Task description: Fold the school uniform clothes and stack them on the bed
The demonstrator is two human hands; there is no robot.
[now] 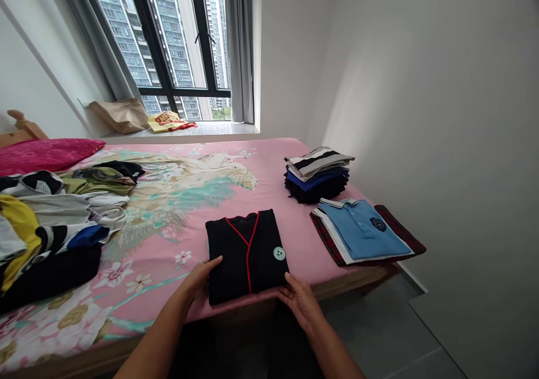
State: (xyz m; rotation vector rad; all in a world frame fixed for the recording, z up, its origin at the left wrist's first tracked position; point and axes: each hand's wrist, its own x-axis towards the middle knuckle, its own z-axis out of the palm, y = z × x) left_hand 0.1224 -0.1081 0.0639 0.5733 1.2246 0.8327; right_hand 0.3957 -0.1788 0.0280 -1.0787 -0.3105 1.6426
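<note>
A folded black garment with red trim and a round green badge (246,254) lies at the near edge of the bed's pink floral sheet (177,199). My left hand (201,278) rests against the garment's lower left corner, fingers stretched along its edge. On the other side, my right hand (300,299) touches the lower right corner with the fingers flat and apart. Neither hand lifts the garment off the bed.
A folded blue polo (362,230) tops a flat stack at the right edge. Behind it stands a pile of folded tops (318,172). Unfolded clothes (54,222) heap at the left beside a pink pillow (44,153). The windowsill holds a paper bag (120,115).
</note>
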